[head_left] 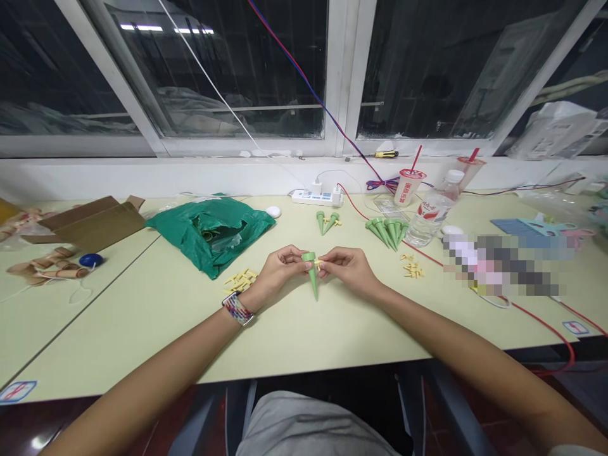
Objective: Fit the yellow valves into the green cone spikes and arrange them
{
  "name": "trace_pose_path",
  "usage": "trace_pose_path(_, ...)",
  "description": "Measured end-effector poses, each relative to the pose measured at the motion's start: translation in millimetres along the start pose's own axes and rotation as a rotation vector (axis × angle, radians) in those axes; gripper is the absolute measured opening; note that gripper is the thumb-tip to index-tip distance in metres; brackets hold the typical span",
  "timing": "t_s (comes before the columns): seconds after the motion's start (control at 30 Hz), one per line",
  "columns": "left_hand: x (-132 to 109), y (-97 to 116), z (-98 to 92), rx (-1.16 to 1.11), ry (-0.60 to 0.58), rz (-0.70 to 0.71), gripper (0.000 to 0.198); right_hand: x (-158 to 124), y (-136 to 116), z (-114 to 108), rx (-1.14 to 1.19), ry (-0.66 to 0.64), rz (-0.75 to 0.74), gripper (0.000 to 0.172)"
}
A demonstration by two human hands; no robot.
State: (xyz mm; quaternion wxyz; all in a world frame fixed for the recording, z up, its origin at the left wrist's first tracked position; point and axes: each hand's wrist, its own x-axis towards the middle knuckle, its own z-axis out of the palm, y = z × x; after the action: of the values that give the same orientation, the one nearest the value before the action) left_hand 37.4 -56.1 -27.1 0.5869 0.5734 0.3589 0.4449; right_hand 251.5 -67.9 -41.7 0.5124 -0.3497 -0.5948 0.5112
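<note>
Between my fingers is a green plastic watering spike (312, 282), its point aimed down over the table. My left hand (285, 269) pinches the spike near its wide cap. At the spike's side, my right hand (349, 269) pinches a small yellow valve (318, 263), which touches the spike just under the cap; how deep it sits cannot be seen. Loose yellow valves (241, 279) lie beside my left wrist, and a smaller group of yellow pieces (413, 267) lies to the right. Beyond my hands rest two green spikes with yellow valves (327, 221).
A torn green plastic bag (213, 231) holding green pieces lies left. Several green spikes (388, 231) stand bunched near a water bottle (434, 209) and a cup with a straw (409, 185). A power strip (317, 197) is at the back; a red cable (430, 258) crosses the right side.
</note>
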Motion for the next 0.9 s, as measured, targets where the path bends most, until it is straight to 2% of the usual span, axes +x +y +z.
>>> trace_pose_path(0.43,1.4,-2.7,-2.5,0.097,0.050,0.077,0.036,3.0,2.4,0.3,0.092,-0.021,0.042,0.040)
trace_pose_path(0.77,1.2,2.1,2.9,-0.042,0.020,-0.008,0.035,1.9,-3.0,3.9,0.051,-0.010,0.037,0.040)
trace_pose_path(0.9,1.3,6.4,7.3,-0.048,0.000,-0.026,0.037,1.9,-10.9,4.8,-0.005,-0.057,0.038,0.039)
